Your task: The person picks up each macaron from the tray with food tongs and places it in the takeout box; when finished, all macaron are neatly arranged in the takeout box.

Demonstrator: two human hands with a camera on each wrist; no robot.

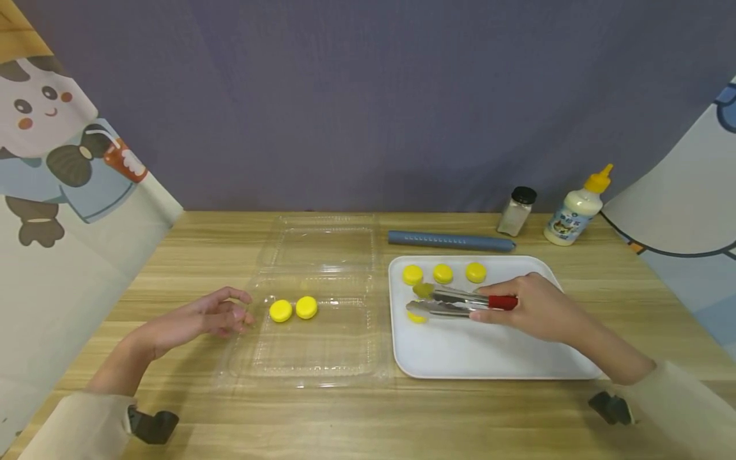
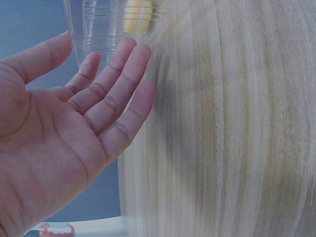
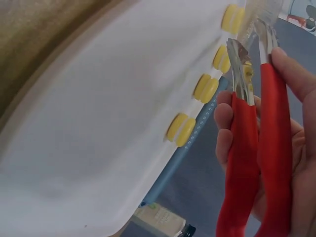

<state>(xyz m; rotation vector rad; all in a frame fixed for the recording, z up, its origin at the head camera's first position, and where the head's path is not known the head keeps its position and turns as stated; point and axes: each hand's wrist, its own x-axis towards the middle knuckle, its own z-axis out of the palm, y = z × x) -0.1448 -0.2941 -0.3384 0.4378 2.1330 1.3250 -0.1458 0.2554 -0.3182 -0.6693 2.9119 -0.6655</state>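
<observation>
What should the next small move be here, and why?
Probably lift the tongs clear of the lone macaron: the right hand holds them open, that macaron seems to rest on the tray, and two more macarons sit in the box.

Container point(image 1: 313, 348) holding 2 macarons point(image 1: 306, 308) lies left of tray point(image 1: 489, 354)

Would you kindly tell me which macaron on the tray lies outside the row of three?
The macaron partly hidden by the tongs in the head view; the other three line the tray's far edge.
</observation>
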